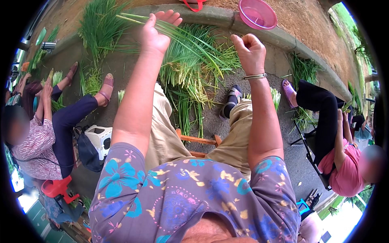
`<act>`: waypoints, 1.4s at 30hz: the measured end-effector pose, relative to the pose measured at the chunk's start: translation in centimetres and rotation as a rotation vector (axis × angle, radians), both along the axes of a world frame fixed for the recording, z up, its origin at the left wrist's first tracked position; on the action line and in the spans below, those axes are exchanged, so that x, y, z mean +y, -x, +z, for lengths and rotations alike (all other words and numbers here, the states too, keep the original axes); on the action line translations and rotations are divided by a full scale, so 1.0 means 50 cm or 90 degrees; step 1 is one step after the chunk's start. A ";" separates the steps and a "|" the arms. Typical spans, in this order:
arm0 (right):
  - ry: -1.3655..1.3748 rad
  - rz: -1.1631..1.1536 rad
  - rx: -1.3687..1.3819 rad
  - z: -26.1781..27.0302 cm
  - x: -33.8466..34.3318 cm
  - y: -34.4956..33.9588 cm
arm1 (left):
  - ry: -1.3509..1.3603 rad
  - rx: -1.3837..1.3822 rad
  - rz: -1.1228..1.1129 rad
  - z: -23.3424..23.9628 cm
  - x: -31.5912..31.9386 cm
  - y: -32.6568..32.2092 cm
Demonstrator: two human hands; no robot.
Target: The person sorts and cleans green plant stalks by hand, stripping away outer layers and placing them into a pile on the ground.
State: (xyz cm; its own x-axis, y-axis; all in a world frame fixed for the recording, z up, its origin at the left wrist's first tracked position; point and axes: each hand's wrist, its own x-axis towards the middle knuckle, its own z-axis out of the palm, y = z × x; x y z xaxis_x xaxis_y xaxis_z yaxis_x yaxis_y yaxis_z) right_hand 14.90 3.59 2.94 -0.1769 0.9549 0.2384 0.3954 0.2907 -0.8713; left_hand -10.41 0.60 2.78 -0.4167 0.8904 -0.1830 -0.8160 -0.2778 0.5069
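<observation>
My left hand (159, 33) is turned palm up, holding a few long green stalks (194, 42) across the palm and fingers. Their pale cut-looking ends stick out past the thumb, while the leafy ends droop to the right. Raised to the right, my right hand (250, 50) has its fingers curled in, with nothing visible inside; a bangle (254, 76) circles its wrist. Beneath and between the hands spreads a heap of similar green stalks (182, 65), with yellowish ends towards me.
A pink plastic basin (257, 13) rests by the concrete kerb (218, 18). Another green pile (100, 27) lies at the upper left. Seated people flank me: one in a patterned top (39, 148), one in a pink shirt (343, 170). A wooden stool (197, 139) shows between my legs.
</observation>
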 end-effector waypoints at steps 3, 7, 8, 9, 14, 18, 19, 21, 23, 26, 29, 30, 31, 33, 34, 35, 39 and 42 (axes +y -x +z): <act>-0.046 0.007 0.059 -0.005 0.000 0.013 | 0.009 0.026 -0.022 0.002 0.000 -0.024; -0.080 0.090 0.069 -0.007 -0.029 0.052 | 0.017 0.039 -0.086 -0.012 0.000 -0.057; -0.084 0.104 0.051 0.002 -0.043 0.066 | 0.011 0.057 -0.103 -0.017 0.000 -0.064; -0.089 0.116 0.031 0.007 -0.052 0.077 | 0.010 0.062 -0.116 -0.020 0.000 -0.073; -0.109 0.115 -0.007 -0.005 -0.069 0.115 | 0.025 0.087 -0.169 -0.032 0.000 -0.117; -0.103 0.097 -0.035 -0.004 -0.070 0.127 | 0.047 0.073 -0.214 -0.041 -0.004 -0.139; -0.105 0.090 -0.036 -0.004 -0.068 0.128 | 0.052 0.060 -0.223 -0.040 -0.006 -0.145; -0.090 0.075 -0.064 -0.010 -0.064 0.127 | 0.072 0.050 -0.235 -0.040 -0.010 -0.151; -0.072 0.072 -0.074 -0.020 -0.059 0.126 | 0.084 0.041 -0.249 -0.039 -0.011 -0.153; -0.013 0.093 -0.038 -0.031 -0.048 0.119 | 0.087 0.037 -0.264 -0.041 -0.010 -0.151; 0.078 0.115 0.014 -0.027 -0.044 0.115 | 0.094 0.057 -0.261 -0.042 -0.010 -0.152; 0.088 0.115 0.010 -0.022 -0.044 0.114 | 0.092 0.049 -0.267 -0.043 -0.011 -0.151; 0.099 0.114 0.006 -0.020 -0.044 0.113 | 0.091 0.040 -0.272 -0.044 -0.011 -0.150; 0.072 0.115 -0.038 -0.028 -0.040 0.109 | 0.094 0.028 -0.280 -0.041 -0.012 -0.152; 0.058 0.115 -0.060 -0.032 -0.038 0.107 | 0.098 0.026 -0.282 -0.039 -0.012 -0.154; 0.040 0.114 -0.060 -0.036 -0.037 0.106 | 0.102 0.023 -0.285 -0.036 -0.012 -0.156; 0.040 0.112 -0.045 -0.028 -0.039 0.105 | 0.083 0.012 -0.280 -0.044 -0.013 -0.152; 0.152 0.111 0.019 -0.031 -0.030 0.103 | 0.079 0.018 -0.293 -0.042 -0.013 -0.149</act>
